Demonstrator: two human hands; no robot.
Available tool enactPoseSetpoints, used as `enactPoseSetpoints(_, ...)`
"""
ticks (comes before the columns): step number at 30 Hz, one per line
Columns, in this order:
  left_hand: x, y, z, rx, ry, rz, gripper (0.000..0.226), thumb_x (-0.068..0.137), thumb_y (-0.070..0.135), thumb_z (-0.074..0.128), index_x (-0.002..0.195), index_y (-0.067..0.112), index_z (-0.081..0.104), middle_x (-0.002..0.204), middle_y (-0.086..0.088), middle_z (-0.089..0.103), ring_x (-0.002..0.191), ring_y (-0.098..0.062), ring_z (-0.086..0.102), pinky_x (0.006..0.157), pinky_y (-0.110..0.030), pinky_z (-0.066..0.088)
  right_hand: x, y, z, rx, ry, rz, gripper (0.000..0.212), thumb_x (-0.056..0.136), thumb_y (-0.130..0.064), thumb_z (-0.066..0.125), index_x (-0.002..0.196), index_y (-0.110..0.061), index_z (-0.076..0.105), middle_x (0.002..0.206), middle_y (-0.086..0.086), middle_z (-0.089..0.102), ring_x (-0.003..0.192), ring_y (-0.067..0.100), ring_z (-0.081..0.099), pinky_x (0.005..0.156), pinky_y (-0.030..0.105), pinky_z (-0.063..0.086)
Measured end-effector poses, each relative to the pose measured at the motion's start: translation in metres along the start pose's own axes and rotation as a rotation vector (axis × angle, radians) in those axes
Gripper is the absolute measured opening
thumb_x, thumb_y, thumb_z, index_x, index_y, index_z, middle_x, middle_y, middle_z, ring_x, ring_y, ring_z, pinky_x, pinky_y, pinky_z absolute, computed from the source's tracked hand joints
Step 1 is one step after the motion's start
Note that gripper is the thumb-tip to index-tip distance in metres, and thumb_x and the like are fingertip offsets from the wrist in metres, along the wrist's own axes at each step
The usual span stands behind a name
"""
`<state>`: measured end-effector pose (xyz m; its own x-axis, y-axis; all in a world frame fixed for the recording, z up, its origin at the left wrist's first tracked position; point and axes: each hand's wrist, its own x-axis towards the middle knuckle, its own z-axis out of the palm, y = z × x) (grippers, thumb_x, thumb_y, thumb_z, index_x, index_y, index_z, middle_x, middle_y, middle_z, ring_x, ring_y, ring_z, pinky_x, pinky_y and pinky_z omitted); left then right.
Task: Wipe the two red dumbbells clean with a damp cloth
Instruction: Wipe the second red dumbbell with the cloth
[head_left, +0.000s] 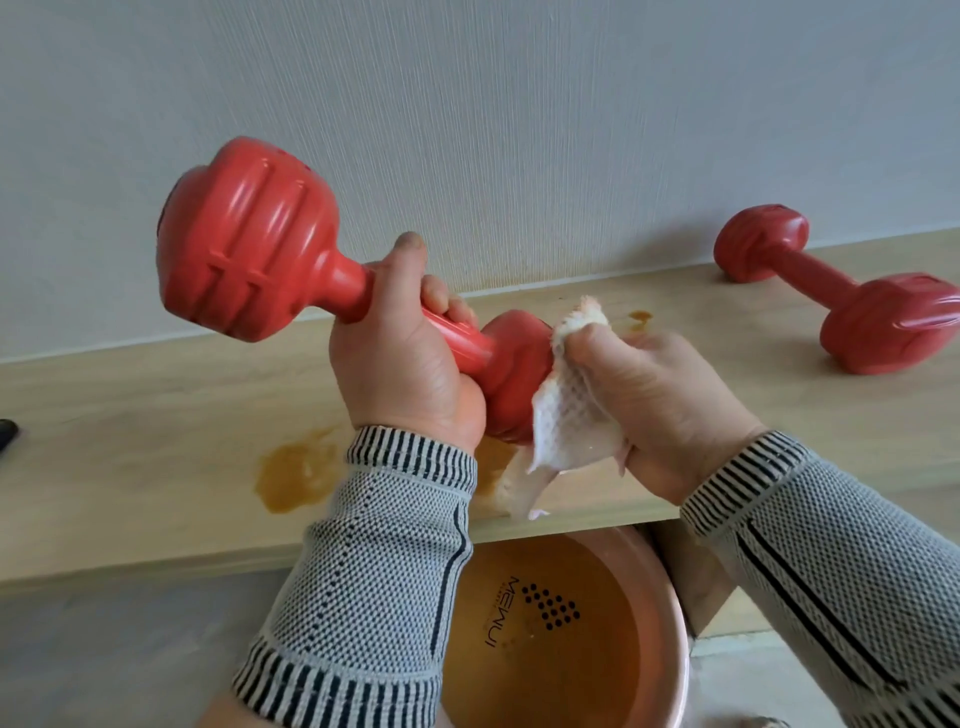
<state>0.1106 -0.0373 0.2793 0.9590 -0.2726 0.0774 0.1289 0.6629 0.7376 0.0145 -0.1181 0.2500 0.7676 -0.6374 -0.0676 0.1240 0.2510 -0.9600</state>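
A pale grey wall (519, 104) with a fine vertical ribbed texture fills the upper half of the view, evenly lit by soft, diffuse light with no hard shadows. Along its foot runs a light wood-grain ledge (130, 415), slanting across the frame from lower left to upper right. An amber-brown puddle (296, 475) lies on the ledge near its front edge, and a smaller brown spot (640, 318) sits close to the wall. Below the ledge, a grey floor (130, 665) shows at lower left. A small dark object (6, 434), cut off, touches the left edge.
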Motion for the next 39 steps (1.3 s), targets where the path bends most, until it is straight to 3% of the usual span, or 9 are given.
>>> enactPoseSetpoints(7, 0.003, 0.006, -0.001, -0.051, 0.030, -0.017, 0.025, 0.090, 0.012, 0.063, 0.071, 0.017, 0.047, 0.051, 0.006, 0.042, 0.043, -0.011, 0.042, 0.049, -0.026, 0.039, -0.005, 0.007, 0.006, -0.068, -0.051, -0.059, 0.015, 0.080, -0.013, 0.067, 0.076, 0.001, 0.063, 0.067, 0.011, 0.064, 0.065, 0.024, 0.066, 0.059, 0.035, 0.054)
enactPoseSetpoints(12, -0.002, 0.003, 0.002, 0.009, 0.007, 0.033, 0.029, 0.089, 0.012, 0.064, 0.067, 0.018, 0.046, 0.051, 0.004, 0.043, 0.044, -0.013, 0.044, 0.055, -0.030, 0.039, 0.005, 0.005, 0.000, 0.041, 0.044, -0.015, 0.016, 0.086, -0.016, 0.062, 0.084, -0.001, 0.059, 0.074, 0.014, 0.053, 0.066, 0.025, 0.056, 0.055, 0.029, 0.046)
enactPoseSetpoints(15, -0.002, 0.003, 0.005, 0.005, 0.064, 0.035, 0.029, 0.088, 0.011, 0.065, 0.065, 0.018, 0.049, 0.051, 0.004, 0.043, 0.046, -0.013, 0.042, 0.053, -0.030, 0.039, 0.001, 0.010, 0.000, 0.001, 0.001, -0.082, 0.028, 0.078, -0.017, 0.064, 0.089, 0.008, 0.064, 0.073, 0.013, 0.061, 0.063, 0.022, 0.061, 0.052, 0.027, 0.049)
enactPoseSetpoints(19, 0.000, 0.007, 0.005, -0.042, 0.166, -0.009, 0.026, 0.087, 0.013, 0.067, 0.068, 0.019, 0.051, 0.052, 0.006, 0.043, 0.050, -0.012, 0.043, 0.055, -0.029, 0.041, -0.011, 0.016, 0.007, -0.052, -0.128, -0.172, 0.016, 0.071, -0.013, 0.059, 0.085, -0.009, 0.065, 0.065, 0.002, 0.060, 0.053, 0.010, 0.054, 0.042, 0.016, 0.041)
enactPoseSetpoints(22, 0.002, 0.011, 0.004, -0.085, 0.227, -0.068, 0.023, 0.086, 0.015, 0.069, 0.072, 0.018, 0.051, 0.052, 0.007, 0.045, 0.052, -0.012, 0.045, 0.061, -0.029, 0.042, -0.015, 0.019, 0.007, 0.007, -0.183, -0.185, 0.030, 0.071, -0.009, 0.061, 0.100, -0.009, 0.066, 0.073, 0.004, 0.062, 0.056, 0.011, 0.055, 0.043, 0.016, 0.042)
enactPoseSetpoints(26, 0.010, 0.020, -0.002, -0.165, 0.267, -0.163, 0.026, 0.088, 0.017, 0.066, 0.069, 0.020, 0.048, 0.052, 0.009, 0.045, 0.044, -0.009, 0.045, 0.057, -0.027, 0.043, -0.007, 0.017, -0.004, 0.243, -0.269, 0.010, 0.052, 0.069, -0.007, 0.065, 0.121, -0.001, 0.061, 0.102, 0.022, 0.064, 0.084, 0.030, 0.064, 0.070, 0.038, 0.059)
enactPoseSetpoints(28, 0.014, 0.023, -0.007, -0.217, 0.261, -0.200, 0.027, 0.088, 0.017, 0.065, 0.068, 0.021, 0.046, 0.054, 0.010, 0.045, 0.044, -0.008, 0.045, 0.055, -0.024, 0.042, -0.004, 0.014, -0.010, 0.324, -0.279, 0.065, 0.058, 0.065, -0.009, 0.069, 0.121, 0.005, 0.059, 0.111, 0.029, 0.059, 0.095, 0.038, 0.061, 0.086, 0.050, 0.054)
enactPoseSetpoints(35, 0.013, 0.019, -0.008, -0.154, 0.241, -0.139, 0.027, 0.088, 0.017, 0.064, 0.067, 0.019, 0.047, 0.051, 0.009, 0.045, 0.044, -0.009, 0.045, 0.051, -0.025, 0.042, -0.009, 0.015, 0.002, 0.052, -0.259, -0.058, 0.027, 0.071, -0.015, 0.070, 0.096, -0.004, 0.071, 0.087, 0.018, 0.066, 0.072, 0.031, 0.060, 0.057, 0.036, 0.041)
enactPoseSetpoints(39, 0.006, 0.012, -0.004, -0.063, 0.214, -0.044, 0.026, 0.086, 0.013, 0.066, 0.067, 0.018, 0.050, 0.052, 0.006, 0.045, 0.045, -0.011, 0.045, 0.052, -0.027, 0.042, -0.011, 0.019, 0.012, -0.098, -0.143, -0.168, 0.013, 0.069, -0.014, 0.066, 0.077, -0.005, 0.069, 0.072, 0.014, 0.064, 0.060, 0.022, 0.061, 0.052, 0.026, 0.049)
